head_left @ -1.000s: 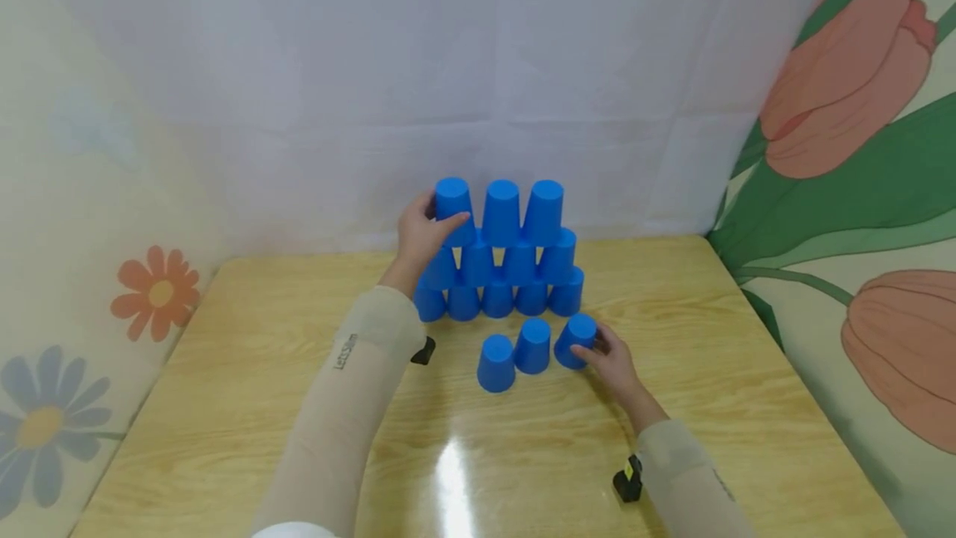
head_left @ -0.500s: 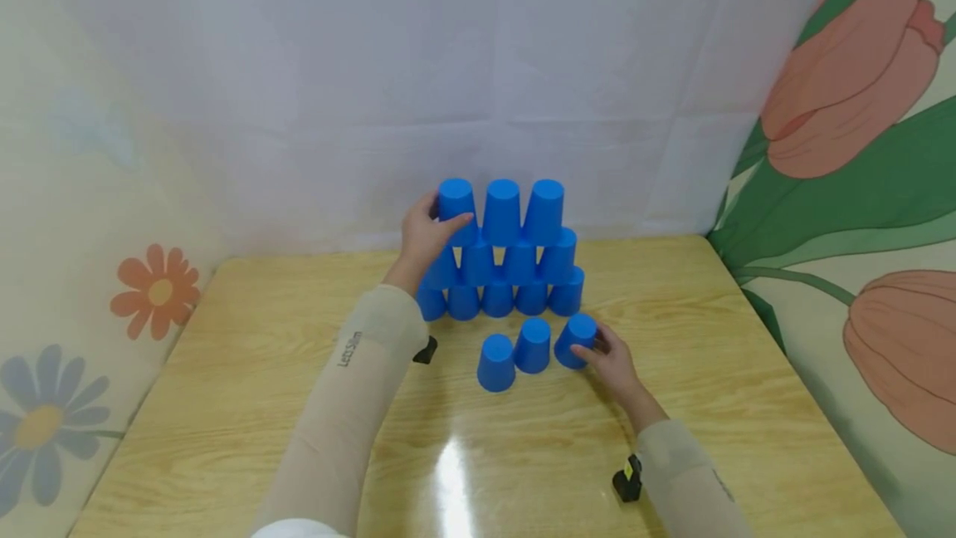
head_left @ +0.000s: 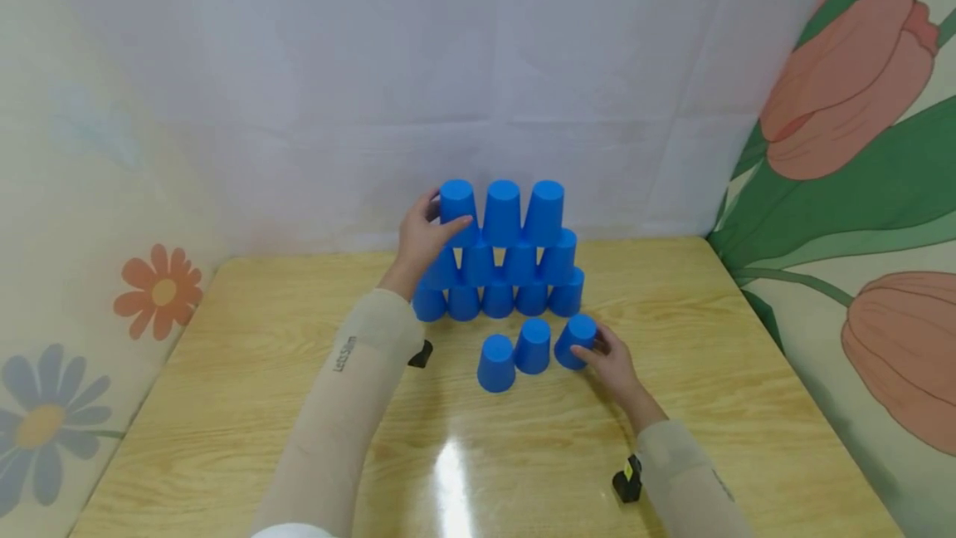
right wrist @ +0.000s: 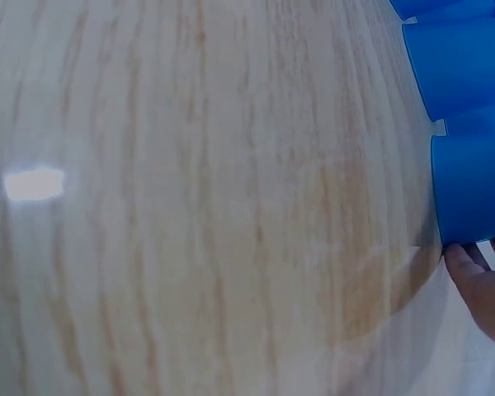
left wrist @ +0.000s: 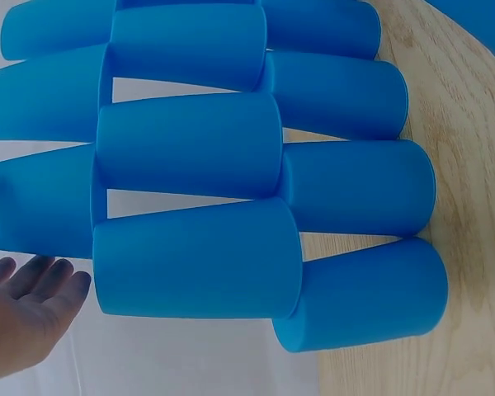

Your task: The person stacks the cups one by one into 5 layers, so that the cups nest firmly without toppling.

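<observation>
Upside-down blue cups stand in a stepped wall of three rows. At the top row's left end is a blue cup (head_left: 457,199), with my left hand (head_left: 424,237) around it. The thumb lies across its front in the head view. In the left wrist view, the fingers (left wrist: 45,285) are spread just off the side of that cup (left wrist: 41,202). Nearer to me, my right hand (head_left: 616,364) grips another upside-down blue cup (head_left: 573,341) on the table, thumb in front and fingers mostly hidden behind. Two more cups stand left of it, a middle one (head_left: 534,347) and a left one (head_left: 496,365).
The wooden table (head_left: 261,405) meets a white cloth backdrop (head_left: 336,106) at the back. Flower-painted walls flank both sides. The wall's bottom row (head_left: 497,299) stands just behind the loose cups. A black wrist device (head_left: 627,480) is by my right forearm.
The top-left cup has shifted slightly right, nearer the middle top cup. My left hand moved right with it, then drew back a little left. My right hand keeps its place.
</observation>
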The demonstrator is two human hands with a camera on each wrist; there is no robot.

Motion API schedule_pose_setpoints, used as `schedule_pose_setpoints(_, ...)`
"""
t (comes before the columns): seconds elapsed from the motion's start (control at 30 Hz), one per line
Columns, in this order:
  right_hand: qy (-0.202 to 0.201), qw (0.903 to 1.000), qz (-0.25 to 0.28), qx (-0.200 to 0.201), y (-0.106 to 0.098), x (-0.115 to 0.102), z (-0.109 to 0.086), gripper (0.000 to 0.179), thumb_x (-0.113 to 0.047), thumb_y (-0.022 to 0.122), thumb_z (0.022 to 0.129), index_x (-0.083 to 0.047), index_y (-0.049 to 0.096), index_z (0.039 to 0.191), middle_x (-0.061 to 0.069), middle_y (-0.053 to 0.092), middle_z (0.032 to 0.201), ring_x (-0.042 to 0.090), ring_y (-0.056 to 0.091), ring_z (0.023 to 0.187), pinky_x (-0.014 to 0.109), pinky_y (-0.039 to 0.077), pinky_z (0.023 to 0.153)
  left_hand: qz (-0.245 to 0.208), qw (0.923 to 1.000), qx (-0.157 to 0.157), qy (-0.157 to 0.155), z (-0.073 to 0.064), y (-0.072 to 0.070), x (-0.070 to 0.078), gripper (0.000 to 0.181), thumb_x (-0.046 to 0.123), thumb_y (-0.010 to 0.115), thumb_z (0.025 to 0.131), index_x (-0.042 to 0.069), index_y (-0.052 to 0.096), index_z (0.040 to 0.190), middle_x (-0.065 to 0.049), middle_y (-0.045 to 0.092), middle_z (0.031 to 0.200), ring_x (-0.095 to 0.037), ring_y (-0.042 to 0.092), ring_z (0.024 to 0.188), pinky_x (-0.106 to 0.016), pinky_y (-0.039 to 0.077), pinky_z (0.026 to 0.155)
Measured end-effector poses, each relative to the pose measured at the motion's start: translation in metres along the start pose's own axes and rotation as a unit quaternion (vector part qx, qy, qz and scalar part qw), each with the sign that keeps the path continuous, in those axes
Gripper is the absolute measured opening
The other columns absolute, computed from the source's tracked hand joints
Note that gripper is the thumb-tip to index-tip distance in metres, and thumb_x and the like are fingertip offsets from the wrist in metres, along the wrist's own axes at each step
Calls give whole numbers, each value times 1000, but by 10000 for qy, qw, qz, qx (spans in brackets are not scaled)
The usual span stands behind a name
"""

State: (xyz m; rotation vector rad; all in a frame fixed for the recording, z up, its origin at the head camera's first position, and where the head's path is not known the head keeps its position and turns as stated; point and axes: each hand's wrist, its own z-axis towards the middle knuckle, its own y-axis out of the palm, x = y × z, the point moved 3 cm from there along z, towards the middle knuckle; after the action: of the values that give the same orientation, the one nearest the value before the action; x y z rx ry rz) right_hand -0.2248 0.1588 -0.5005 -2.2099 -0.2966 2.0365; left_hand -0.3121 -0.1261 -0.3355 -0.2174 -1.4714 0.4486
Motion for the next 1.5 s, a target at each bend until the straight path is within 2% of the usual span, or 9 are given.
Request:
schedule_pose_setpoints(0.1,-15,10000,32,-3,0,-1,0,63,-31,64,77,-9,37,128,14,39,127,30,35,116,43,32,93,6,10000,14,-20,2,-1,-8,79,51,63,69,26,27,135,-2,34,134,-20,30,121,-54,32,87)
schedule_pose_setpoints(0.17,-11,10000,48,-2,0,-1,0,62,-31,64,76,-9,37,128,14,39,127,30,35,116,43,32,93,-53,10000,-1,26,5,-2,-15,81,51,63,69,25,25,136,-2,32,135,-22,27,123,-49,30,91)
schedule_pose_setpoints(0.37,-15,10000,77,14,-1,-1,0,61,-30,65,76,-10,38,127,13,40,126,30,36,115,43,33,92,-300,9993,94,222,-11,-10,-6,79,43,66,72,20,26,136,-7,31,135,-25,28,122,-42,29,95)
schedule_pose_setpoints(0.4,-48,9999,108,20,-2,-2,0,60,-29,65,76,-10,38,127,13,40,126,30,36,115,43,33,92,-281,9992,124,248,-17,-12,0,77,43,64,73,19,26,136,-7,32,135,-24,29,122,-42,29,95)
schedule_pose_setpoints(0.57,-155,9998,129,-4,-5,-4,0,61,-29,65,76,-9,38,127,13,40,126,28,36,115,42,32,93,-152,9983,113,547,-32,-21,-2,72,36,64,76,14,28,135,-9,35,133,-23,32,120,-39,30,95)
schedule_pose_setpoints(0.97,-351,9986,-328,-204,-24,-18,5,64,-35,63,77,-4,37,126,16,41,124,31,38,112,45,33,91,-127,9972,-15,731,-59,-35,-25,69,29,64,78,11,29,134,-11,36,131,-23,33,120,-40,28,96)
schedule_pose_setpoints(1.1,-635,9973,-291,-214,-29,-29,7,61,-32,64,77,-1,39,124,18,44,121,31,41,110,45,34,90,-219,9969,-90,755,-71,-32,-31,71,33,64,77,10,29,134,-11,37,131,-23,33,119,-40,28,96)
schedule_pose_setpoints(1.27,-856,9958,-287,-182,-35,-46,11,59,-30,63,78,-1,39,124,18,44,120,31,42,109,45,35,89,-363,9968,-240,667,-88,-19,-40,70,32,64,76,8,31,133,-13,38,130,-24,34,119,-40,29,96)
schedule_pose_setpoints(1.5,-1164,9929,-163,-174,-41,-73,19,57,-26,63,79,0,39,124,19,44,119,31,42,108,46,35,89,-410,9963,-682,326,-108,1,-59,69,29,65,77,6,31,132,-13,37,130,-25,32,120,-40,27,96)
